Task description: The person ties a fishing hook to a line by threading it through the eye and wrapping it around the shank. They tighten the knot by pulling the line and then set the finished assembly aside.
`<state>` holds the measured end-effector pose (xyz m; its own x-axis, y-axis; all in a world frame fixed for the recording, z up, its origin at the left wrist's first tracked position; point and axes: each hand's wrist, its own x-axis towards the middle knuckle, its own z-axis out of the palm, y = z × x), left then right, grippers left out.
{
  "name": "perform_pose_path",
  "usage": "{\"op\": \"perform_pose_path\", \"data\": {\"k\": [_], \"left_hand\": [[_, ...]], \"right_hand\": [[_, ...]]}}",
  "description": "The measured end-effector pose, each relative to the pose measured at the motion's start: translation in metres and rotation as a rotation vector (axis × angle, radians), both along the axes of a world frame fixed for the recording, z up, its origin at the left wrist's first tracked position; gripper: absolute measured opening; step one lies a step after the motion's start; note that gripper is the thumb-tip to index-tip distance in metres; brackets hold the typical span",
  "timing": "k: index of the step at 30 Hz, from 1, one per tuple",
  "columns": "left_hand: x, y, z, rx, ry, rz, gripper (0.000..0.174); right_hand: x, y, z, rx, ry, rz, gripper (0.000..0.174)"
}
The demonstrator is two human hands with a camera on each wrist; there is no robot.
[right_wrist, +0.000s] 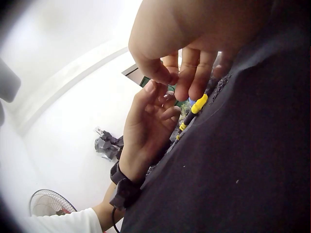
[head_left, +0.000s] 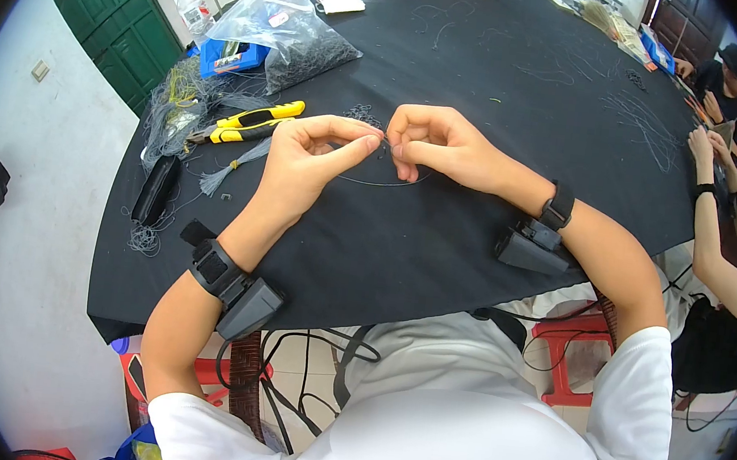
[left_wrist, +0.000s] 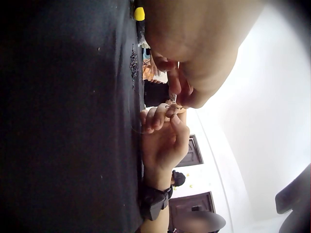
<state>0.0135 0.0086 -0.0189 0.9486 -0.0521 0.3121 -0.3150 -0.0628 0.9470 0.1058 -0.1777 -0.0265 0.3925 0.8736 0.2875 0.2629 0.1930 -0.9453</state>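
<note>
My left hand (head_left: pixel 304 156) and right hand (head_left: pixel 445 146) meet fingertip to fingertip above the black-covered table. Between the tips shows a small dark hook (left_wrist: pixel 168 107), which the left thumb and forefinger pinch at one end. The right thumb and forefinger pinch a thin line (head_left: pixel 382 184) close beside it. Part of this line hangs in a shallow curve below the hands. The fingers hide most of the hook. Just behind the hands lies a loose pile of small dark hooks (head_left: pixel 364 115).
Yellow-and-black pliers (head_left: pixel 235 133) and a yellow-and-black cutter (head_left: pixel 264 116) lie left of my hands. Bundled line (head_left: pixel 236 167), a black case (head_left: pixel 157 190) and a clear bag of small dark pieces (head_left: pixel 301 57) lie nearby. Another person (head_left: pixel 733 98) works at the right edge.
</note>
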Motion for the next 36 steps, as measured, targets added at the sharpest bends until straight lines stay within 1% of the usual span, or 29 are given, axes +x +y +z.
{"op": "perform_pose_path", "data": {"k": [15, 18, 21, 24, 27, 30, 33, 36], "left_hand": [[0.002, 0.001, -0.002, 0.016, -0.025, 0.023, 0.012], [0.002, 0.001, -0.002, 0.028, -0.018, 0.028, 0.013], [0.002, 0.002, -0.002, 0.04, 0.0, 0.027, 0.014], [0.002, 0.002, -0.003, 0.034, 0.007, 0.016, 0.014], [0.002, 0.002, -0.004, 0.026, 0.032, 0.021, 0.014], [0.002, 0.002, -0.005, 0.022, 0.047, 0.035, 0.015], [0.0, -0.002, -0.001, -0.013, 0.052, 0.052, 0.014], [-0.002, -0.005, 0.002, -0.048, 0.058, 0.069, 0.013]], "right_hand": [[0.0, -0.001, 0.001, -0.009, 0.004, -0.029, 0.008], [0.002, -0.001, 0.0, -0.009, -0.025, -0.085, 0.006], [0.001, 0.0, -0.002, 0.018, -0.016, -0.151, 0.008], [-0.006, 0.002, 0.001, -0.032, 0.137, -0.222, 0.012], [-0.014, 0.002, 0.003, -0.142, 0.307, -0.224, 0.015], [-0.013, 0.002, 0.0, -0.166, 0.326, -0.187, 0.016], [-0.017, 0.001, 0.005, -0.226, 0.222, -0.226, 0.014], [-0.018, 0.002, 0.003, -0.226, 0.204, -0.21, 0.013]]}}
